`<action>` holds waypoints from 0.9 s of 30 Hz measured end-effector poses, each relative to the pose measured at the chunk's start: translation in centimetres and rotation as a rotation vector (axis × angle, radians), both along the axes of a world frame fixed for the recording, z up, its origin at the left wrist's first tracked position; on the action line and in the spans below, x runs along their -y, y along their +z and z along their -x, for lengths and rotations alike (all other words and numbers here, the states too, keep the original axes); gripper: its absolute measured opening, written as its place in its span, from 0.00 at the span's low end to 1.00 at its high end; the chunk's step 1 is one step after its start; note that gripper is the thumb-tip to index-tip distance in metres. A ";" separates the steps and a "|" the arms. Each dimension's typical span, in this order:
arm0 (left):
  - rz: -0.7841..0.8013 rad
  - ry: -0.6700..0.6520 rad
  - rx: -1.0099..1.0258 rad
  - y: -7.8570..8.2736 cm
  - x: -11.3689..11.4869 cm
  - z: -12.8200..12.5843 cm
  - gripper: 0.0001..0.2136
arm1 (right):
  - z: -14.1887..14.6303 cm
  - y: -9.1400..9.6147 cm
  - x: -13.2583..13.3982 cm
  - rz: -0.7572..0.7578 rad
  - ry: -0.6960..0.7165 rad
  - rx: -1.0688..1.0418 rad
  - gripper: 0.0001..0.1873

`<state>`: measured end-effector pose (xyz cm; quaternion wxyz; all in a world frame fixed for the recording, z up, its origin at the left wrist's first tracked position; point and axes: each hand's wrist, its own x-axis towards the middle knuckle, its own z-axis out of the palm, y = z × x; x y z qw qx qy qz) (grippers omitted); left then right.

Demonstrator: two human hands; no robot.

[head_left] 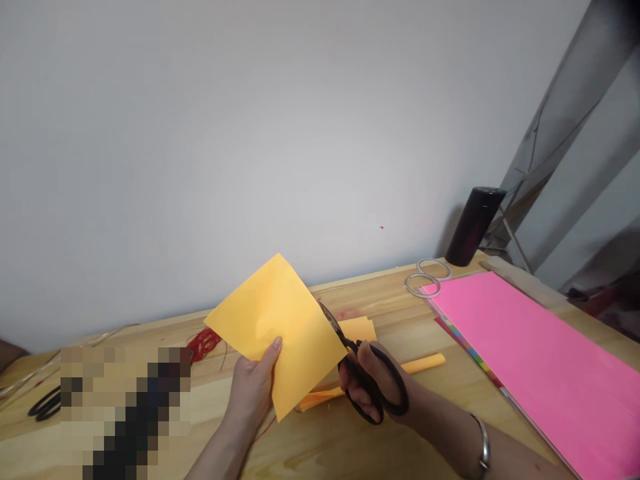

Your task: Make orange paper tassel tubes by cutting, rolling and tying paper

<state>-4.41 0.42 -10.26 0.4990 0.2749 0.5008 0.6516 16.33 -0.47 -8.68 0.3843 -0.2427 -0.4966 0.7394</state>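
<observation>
Yellow paper (277, 327), a smooth folded sheet, stands lifted above the wooden table (390, 300), pinched at its lower edge by my left hand (255, 387), thumb on the face. My right hand (373, 387) grips black scissors (367, 373), fingers through the loops, blades meeting the paper's right edge. Matte pink card (540, 360) lies flat to the right, well apart; bare wood stays open between.

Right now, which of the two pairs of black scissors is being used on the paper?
The pair in the right hand, its blades at the edge of the yellow paper held by the left hand. The other scissors lie untouched at the table's far left.
</observation>
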 end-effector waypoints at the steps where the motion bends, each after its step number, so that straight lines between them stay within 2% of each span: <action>1: 0.005 0.006 -0.010 0.0 0.0 0.0 0.21 | 0.0 0.0 0.0 -0.003 -0.003 0.001 0.35; 6: 0.018 0.010 -0.053 0.2 0.2 0.1 0.23 | 0.2 0.3 0.0 0.005 -0.005 0.017 0.34; 17: 0.051 0.022 -0.068 0.6 0.3 0.0 0.21 | 0.6 1.3 0.2 0.087 -0.052 0.075 0.35; 27: 0.030 0.020 -0.085 0.8 0.4 -0.2 0.19 | 0.6 0.4 0.1 0.033 -0.043 0.021 0.33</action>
